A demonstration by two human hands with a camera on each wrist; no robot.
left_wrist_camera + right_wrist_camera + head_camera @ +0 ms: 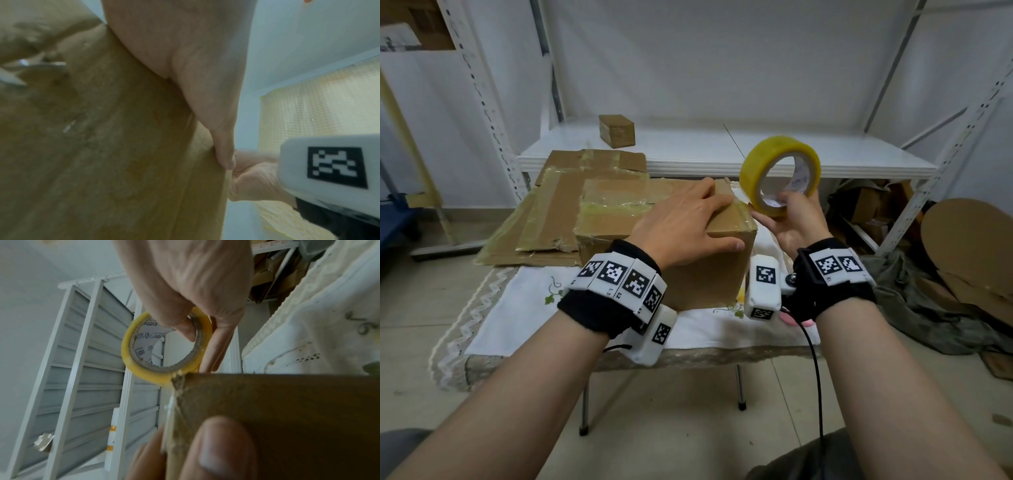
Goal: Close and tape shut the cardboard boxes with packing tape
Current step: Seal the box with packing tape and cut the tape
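Nearest the camera, at the centre of the head view, the left hand point(685, 222) is laid flat on the top of the cardboard box point(709, 274), its fingers straight and spread across the lid and its thumb pressed against the near side face. The box is seen closed, standing on a white embroidered cloth point(524, 308) that covers a small table. Just right of the box, the right hand point(796, 222) is curled round the roll of yellow packing tape point(780, 174), with fingers hooked through its core and the thumb on the outer rim. The roll is held upright, just beside the box's far right top corner; a strip seems to run from roll to corner, though the blurred wrist views leave this unsure. Behind the box, left of centre, flattened cardboard sheets point(558, 192) are stacked. Farther back, in the upper middle, a small taped box point(617, 131) rests on a white shelf point(722, 150).
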